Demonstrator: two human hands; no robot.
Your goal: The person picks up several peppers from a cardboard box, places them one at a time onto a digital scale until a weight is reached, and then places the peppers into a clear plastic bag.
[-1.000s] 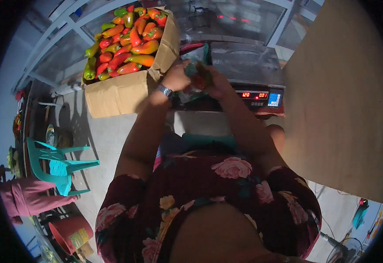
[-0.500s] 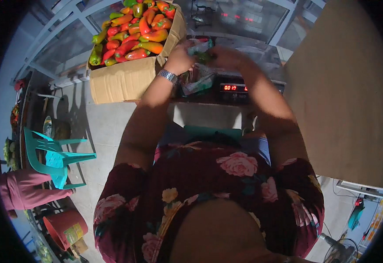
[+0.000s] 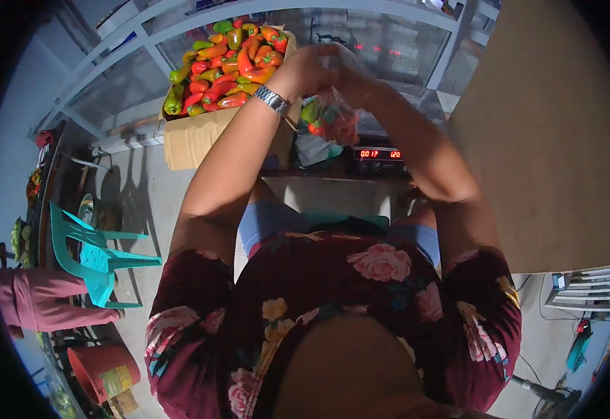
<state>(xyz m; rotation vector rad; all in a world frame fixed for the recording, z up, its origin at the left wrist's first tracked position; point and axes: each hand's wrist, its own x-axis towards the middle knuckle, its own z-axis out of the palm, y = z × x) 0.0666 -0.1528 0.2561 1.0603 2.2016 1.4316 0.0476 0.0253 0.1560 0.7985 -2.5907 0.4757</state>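
Note:
A clear plastic bag [image 3: 337, 115] hangs from my two hands, with red and green peppers [image 3: 316, 128] showing through its side. My left hand [image 3: 305, 72], below a metal-banded watch [image 3: 271, 99], is closed on the bag's top. Close beside it, my right hand [image 3: 351, 82] also grips the top; its fingers are partly hidden. Behind and under the bag is a digital scale [image 3: 381, 165] with a red lit display. Another plastic bag [image 3: 317, 151] lies at the scale's left.
Left of my hands, a cardboard box [image 3: 206, 140] is heaped with red, orange and green peppers. A tall brown board [image 3: 542, 160] stands at the right. A turquoise chair [image 3: 95, 258], a red bucket [image 3: 106, 373] and a person in pink trousers [image 3: 46, 299] are at left.
Both hands have risen away from me, lifting the plastic bag of peppers off the scale area. The view has shifted slightly, and the scale's display has changed.

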